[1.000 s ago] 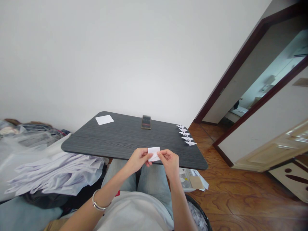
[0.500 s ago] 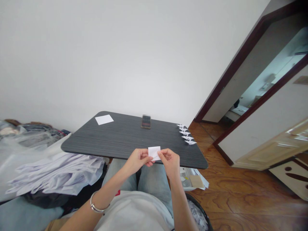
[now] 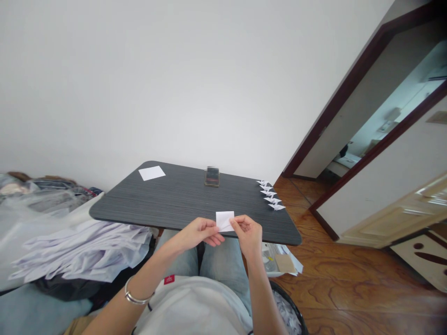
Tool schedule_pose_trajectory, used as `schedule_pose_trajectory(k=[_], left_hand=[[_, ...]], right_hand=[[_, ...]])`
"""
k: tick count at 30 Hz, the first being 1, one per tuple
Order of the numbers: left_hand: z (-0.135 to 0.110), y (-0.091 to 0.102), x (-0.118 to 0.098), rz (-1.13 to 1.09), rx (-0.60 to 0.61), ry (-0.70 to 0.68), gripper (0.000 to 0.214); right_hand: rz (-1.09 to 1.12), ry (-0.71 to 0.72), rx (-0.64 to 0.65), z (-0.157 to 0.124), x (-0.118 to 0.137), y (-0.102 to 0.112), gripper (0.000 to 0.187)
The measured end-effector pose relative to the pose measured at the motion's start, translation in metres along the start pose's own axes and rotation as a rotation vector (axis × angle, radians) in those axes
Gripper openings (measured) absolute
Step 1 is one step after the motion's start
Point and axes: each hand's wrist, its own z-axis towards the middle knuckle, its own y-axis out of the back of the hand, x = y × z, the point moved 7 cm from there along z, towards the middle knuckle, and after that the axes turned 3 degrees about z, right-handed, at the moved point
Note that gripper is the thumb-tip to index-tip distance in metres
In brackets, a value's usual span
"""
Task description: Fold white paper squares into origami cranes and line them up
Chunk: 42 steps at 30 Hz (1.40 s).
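Over the table's near edge I hold a small white folded paper (image 3: 224, 219), with a crease line slanting across its lower part. My right hand (image 3: 248, 231) pinches its right side between thumb and fingers. At the lower left corner, the thumb and forefinger of my left hand (image 3: 202, 231) close on the paper; the other fingers hang loosely below. Along the right side of the dark table (image 3: 167, 200) stands a row of several white origami cranes (image 3: 268, 193). A flat white sheet of paper (image 3: 152, 173) lies at the far left corner.
A phone-like device (image 3: 212, 177), its screen blurred, stands at the table's back edge by the wall. Piled white cloth (image 3: 84, 251) lies at left. Below the right edge are a tray (image 3: 275, 260) of papers and a black bin (image 3: 288, 307) with white scraps.
The lower fingers of my left hand have loosened and spread down from the paper. The folded paper has shifted very slightly right and up. My right hand keeps its pinch.
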Motion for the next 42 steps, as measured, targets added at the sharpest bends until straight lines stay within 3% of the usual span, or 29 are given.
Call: schedule_pose_trajectory(k=[4, 20, 32, 42], left_hand=[[0.004, -0.004, 0.007, -0.015, -0.021, 0.053, 0.045], [0.01, -0.008, 0.011, 0.006, -0.069, -0.076, 0.041], [-0.003, -0.007, 0.003, 0.096, 0.135, -0.057, 0.028], [0.014, -0.003, 0.002, -0.015, -0.106, -0.097, 0.034]], right_hand=[[-0.002, 0.006, 0.01, -0.001, 0.003, -0.002, 0.012], [0.013, 0.006, -0.044, -0.001, -0.004, 0.001, 0.014], [-0.001, 0.013, -0.04, -0.001, -0.001, 0.001, 0.014], [-0.004, 0.011, -0.013, -0.005, -0.001, -0.006, 0.013]])
